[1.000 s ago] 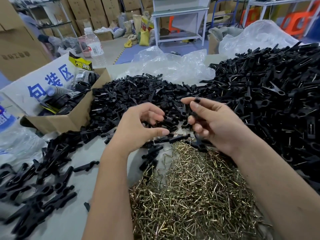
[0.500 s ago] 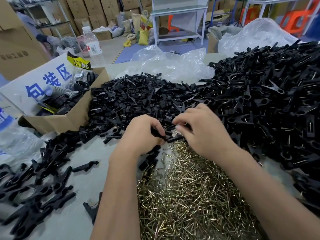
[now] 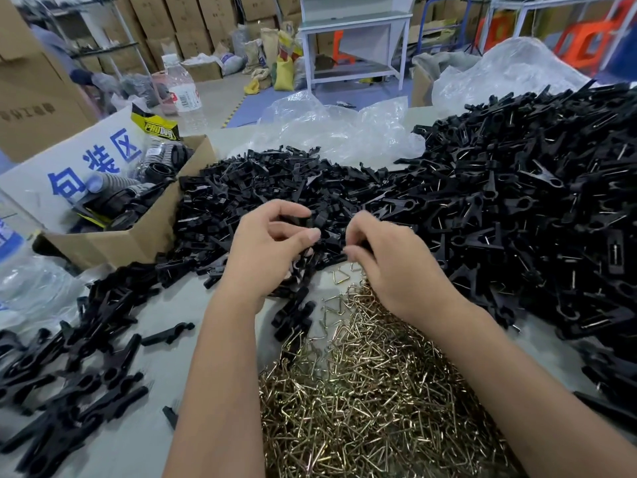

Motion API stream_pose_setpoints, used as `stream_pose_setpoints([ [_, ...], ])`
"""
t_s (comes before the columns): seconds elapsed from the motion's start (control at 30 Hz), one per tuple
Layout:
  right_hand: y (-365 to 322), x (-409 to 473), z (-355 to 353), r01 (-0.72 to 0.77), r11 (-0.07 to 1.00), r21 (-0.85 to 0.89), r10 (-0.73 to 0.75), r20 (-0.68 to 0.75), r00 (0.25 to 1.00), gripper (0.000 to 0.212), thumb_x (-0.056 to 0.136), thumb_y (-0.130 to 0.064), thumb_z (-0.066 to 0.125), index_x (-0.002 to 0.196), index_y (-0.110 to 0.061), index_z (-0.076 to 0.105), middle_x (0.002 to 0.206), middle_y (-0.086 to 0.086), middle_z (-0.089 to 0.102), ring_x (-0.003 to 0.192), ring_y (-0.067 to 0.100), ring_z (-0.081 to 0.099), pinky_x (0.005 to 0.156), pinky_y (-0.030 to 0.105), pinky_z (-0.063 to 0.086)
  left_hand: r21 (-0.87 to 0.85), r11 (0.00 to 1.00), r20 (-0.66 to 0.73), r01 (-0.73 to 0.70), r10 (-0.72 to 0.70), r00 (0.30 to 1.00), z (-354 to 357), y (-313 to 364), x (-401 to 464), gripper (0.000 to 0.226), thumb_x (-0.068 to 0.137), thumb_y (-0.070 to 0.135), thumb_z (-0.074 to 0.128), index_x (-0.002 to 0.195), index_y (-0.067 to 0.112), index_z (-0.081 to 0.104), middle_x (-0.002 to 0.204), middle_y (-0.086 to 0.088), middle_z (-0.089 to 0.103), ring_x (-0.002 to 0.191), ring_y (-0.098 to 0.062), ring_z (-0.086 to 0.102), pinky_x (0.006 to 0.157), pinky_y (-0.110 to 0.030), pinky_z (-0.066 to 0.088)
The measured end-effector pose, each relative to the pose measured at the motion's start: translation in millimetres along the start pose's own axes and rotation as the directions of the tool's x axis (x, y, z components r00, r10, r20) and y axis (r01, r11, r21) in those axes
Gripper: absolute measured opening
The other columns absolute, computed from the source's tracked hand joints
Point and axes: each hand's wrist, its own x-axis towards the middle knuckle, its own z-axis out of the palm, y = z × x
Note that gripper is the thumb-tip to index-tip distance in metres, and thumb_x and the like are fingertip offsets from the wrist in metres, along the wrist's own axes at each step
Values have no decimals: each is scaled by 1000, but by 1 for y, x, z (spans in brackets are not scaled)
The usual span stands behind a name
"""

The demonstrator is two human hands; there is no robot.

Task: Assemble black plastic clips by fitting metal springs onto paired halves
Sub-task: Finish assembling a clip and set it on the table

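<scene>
Stacked cardboard boxes [image 3: 193, 25] filled the upper left of the frame. A white metal workbench [image 3: 355, 39] stood at top centre on a grey floor [image 3: 220, 98], orange plastic stools [image 3: 586, 39] at upper right.

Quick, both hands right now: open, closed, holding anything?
Left hand: fingers curled, pinching a black plastic clip half.
Right hand: fingers curled down over the black pile; what it holds, if anything, is hidden.
</scene>
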Motion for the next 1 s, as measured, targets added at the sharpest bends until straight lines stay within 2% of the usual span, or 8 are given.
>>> stream_pose_setpoints([
  [0.1, 3, 2, -4, -74, 973, 221, 110, -153, 982, 12, 95, -20, 74, 87, -23, 66, 71, -9, 64, 62, 6, 58, 58, 17, 44, -195, 972, 98, 128, -111, 989, 4, 1, -1, 20, 96, 11, 72, 114, 19, 70, 92, -5, 81, 72, -10, 72, 66, -25, 55],
  [0.17, 8, 3, -6, -187, 921, 341, 238, -115, 964, 12, 88, -20, 81, 83, -28, 73, 71, -12, 67, 61, 1, 59, 59, 12, 44, -279, 943, 154, 182, -143, 978, 6, 2, -2, 17, 100, 8, 65, 117, 11, 68, 97, -9, 81, 74, -12, 74, 64, -21, 57],
  [0.3, 15, 4, -5, -279, 743, 608, 311, 55, 949, 16, 97, -10, 69, 100, -23, 78, 65, -5, 67, 53, 10, 51, 55, 28, 44, -379, 894, 260, 239, -145, 955, 6, 5, -5, 21, 100, 1, 60, 119, 6, 66, 103, -15, 79, 80, -20, 77, 63, -21, 58],
  [0.5, 15, 6, -8, -218, 820, 529, 252, 8, 968, 19, 103, -15, 62, 106, -27, 77, 88, -5, 72, 60, 6, 63, 55, 20, 47, -413, 882, 265, 226, -121, 957, 9, 5, -5, 23, 97, -4, 62, 115, 7, 69, 98, -13, 79, 81, -25, 77, 66, -24, 60],
  [0.6, 13, 7, -7, -192, 766, 613, 263, -26, 965, 16, 100, -11, 68, 114, -19, 69, 88, 6, 73, 67, 19, 70, 61, 27, 55, -415, 889, 241, 194, -98, 966, 10, 4, -5, 23, 97, -6, 62, 111, 10, 70, 94, -11, 79, 80, -24, 77, 66, -25, 61],
  [0.73, 16, 7, -4, -219, 739, 637, 290, -6, 957, 16, 92, -14, 77, 103, -17, 66, 80, 6, 73, 71, 15, 67, 70, 35, 56, -403, 899, 234, 172, -80, 969, 9, 3, -5, 27, 97, -5, 63, 114, 13, 71, 99, -15, 78, 84, -29, 78, 66, -24, 60],
  [0.87, 15, 6, -3, -236, 669, 705, 273, 63, 960, 19, 96, -8, 71, 100, -25, 78, 85, -1, 75, 78, 3, 65, 73, 20, 52, -409, 900, 280, 152, -35, 959, 9, 3, -5, 34, 97, -4, 64, 121, 18, 72, 102, -18, 77, 87, -30, 77, 68, -25, 60],
  [1.0, 15, 7, -2, -254, 644, 721, 247, 118, 962, 25, 102, -9, 62, 115, -25, 75, 87, 0, 78, 84, 8, 68, 76, 26, 54, -397, 909, 313, 127, 4, 950, 10, 4, -6, 33, 98, -3, 64, 121, 20, 72, 100, -17, 78, 87, -30, 78, 70, -27, 61],
])
